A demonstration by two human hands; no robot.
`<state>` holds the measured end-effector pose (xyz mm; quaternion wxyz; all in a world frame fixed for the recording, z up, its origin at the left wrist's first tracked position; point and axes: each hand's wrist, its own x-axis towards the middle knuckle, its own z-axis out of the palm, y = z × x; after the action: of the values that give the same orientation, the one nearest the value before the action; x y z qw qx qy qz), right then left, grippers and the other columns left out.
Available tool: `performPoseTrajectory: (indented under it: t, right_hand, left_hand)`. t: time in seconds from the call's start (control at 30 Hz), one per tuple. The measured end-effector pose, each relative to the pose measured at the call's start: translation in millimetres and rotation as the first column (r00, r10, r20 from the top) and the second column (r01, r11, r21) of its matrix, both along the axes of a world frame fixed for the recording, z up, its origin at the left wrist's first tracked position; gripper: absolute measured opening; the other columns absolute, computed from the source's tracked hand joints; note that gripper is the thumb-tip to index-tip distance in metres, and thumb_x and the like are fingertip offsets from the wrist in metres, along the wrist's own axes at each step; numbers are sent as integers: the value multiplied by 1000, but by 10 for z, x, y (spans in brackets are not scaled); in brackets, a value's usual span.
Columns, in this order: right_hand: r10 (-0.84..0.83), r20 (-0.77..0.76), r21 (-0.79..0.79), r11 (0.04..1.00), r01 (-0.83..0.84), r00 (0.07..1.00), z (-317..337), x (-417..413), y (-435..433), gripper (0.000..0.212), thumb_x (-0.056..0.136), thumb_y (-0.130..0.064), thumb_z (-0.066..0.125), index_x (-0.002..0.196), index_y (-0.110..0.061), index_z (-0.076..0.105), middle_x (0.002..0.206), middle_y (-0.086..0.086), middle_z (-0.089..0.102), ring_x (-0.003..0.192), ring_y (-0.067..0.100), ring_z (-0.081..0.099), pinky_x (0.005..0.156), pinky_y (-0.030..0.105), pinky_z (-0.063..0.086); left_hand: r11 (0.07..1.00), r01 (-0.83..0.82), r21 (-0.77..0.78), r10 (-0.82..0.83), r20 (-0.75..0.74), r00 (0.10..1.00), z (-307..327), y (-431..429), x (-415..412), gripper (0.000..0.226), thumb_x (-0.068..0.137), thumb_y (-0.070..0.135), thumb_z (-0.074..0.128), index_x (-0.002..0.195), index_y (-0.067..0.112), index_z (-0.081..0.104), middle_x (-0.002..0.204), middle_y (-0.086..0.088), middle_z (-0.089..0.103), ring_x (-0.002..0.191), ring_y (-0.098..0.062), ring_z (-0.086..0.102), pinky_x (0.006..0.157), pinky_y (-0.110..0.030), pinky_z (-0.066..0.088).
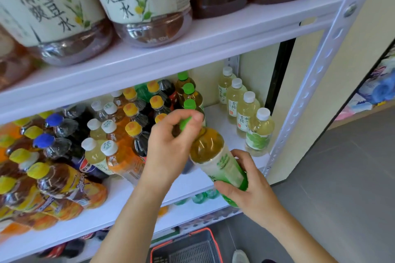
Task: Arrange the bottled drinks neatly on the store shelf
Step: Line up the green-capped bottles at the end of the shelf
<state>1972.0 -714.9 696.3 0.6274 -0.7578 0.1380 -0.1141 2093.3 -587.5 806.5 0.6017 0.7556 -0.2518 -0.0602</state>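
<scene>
Both hands on tilted clear plastic green-capped tea bottle [213, 153]: left hand [171, 145] fingers curled round neck, right hand [245, 188] gripping base, likely steering it into white shelf [192, 179] gap.

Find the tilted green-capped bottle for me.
The green-capped bottle is centre-right in the head view, gripped by left hand and right hand, left of the white-capped bottles.
</scene>
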Motion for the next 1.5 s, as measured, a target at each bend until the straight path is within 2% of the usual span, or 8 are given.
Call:
performPoseTrajectory:
  t: [0.23, 0.47, 0.77, 0.87, 0.97, 1.17, 1.37, 1.5]
  right_hand:
    - [186, 29, 649, 744, -160, 982, 394, -193, 106, 63, 73, -67, 71, 111, -16, 68, 96, 22, 69, 85, 35, 67, 79, 45, 57]
    - [404, 155, 914, 286, -286, 901, 466, -144, 212, 66, 87, -65, 56, 115, -7, 65, 97, 22, 68, 82, 33, 67, 79, 41, 53]
    - [86, -17, 317, 945, -76, 996, 373, -165, 265, 61, 68, -67, 75, 118, -36, 58, 102, 12, 72, 97, 30, 69, 92, 55, 53]
    - [5, 20, 434, 901, -13, 1000, 374, -197, 360, 62, 66, -65, 78, 115, -30, 64, 98, 11, 73, 90, 28, 70, 80, 41, 56]
    - [29, 38, 799, 599, -48, 999, 429, -200, 360, 65, 70, -54, 80, 114, -8, 68, 95, 20, 66, 84, 30, 65, 76, 40, 53]
    - [181, 87, 954, 268, -134, 980, 528, -237, 303, 67, 63, -47, 87, 107, 1, 69, 88, 26, 64, 71, 34, 65, 64, 39, 55]
    - [169, 31, 918, 385, -95, 985, 459, -215, 270, 63, 76, -57, 74, 117, -9, 69, 102, 19, 70, 85, 31, 69, 71, 41, 55]
    - [61, -26, 681, 732, -27, 998, 442, -194, 294, 61, 73, -62, 73, 121, -24, 65, 116, 14, 69, 106, 26, 68, 86, 43, 56]
  left_hand:
    - [920, 117, -373, -324, -558, 764, -189, -23, -131, 54, 74, 54, 75, 109, 14, 72, 111, -15, 71, 98, -27, 68, 83, -40, 56]
    - [831, 164, -531, -466, -505, 727, -236, 44, -214, 76, 68, 33, 87, 127, 0, 54, 109, -22, 67, 98, -43, 65, 82, -53, 52]
    - [980, -31, -198, -3, -169, 986, -193, 17, -377, 60, 69, 31, 84, 120, 26, 53, 102, 4, 72, 94, -12, 70, 82, -28, 57]
    - [985, 45, -164, -90, -280, 956, -176, 38, -328, 65, 70, 44, 77, 128, 30, 50, 104, 7, 72, 95, -9, 69, 75, -22, 56]
    - [975, 123, -187, -194, -438, 878, -156, 72, -292, 66, 74, 40, 76, 134, 33, 49, 113, -8, 67, 88, -12, 70, 61, -16, 51]
    - [893, 210, -398, -410, -527, 744, -256, 58, -346, 72, 79, 28, 77, 142, 32, 42, 121, -5, 69, 109, -27, 68, 87, -37, 56]
    - [901, 96, -423, -309, -470, 827, -266, -6, -427, 69, 76, 28, 79, 138, 28, 48, 117, -6, 71, 102, -26, 70, 79, -35, 58]
    - [929, 16, -370, -143, -320, 937, -268, -16, -446, 77, 69, 29, 86, 135, 37, 46, 105, -7, 73, 92, -26, 72, 74, -35, 60]
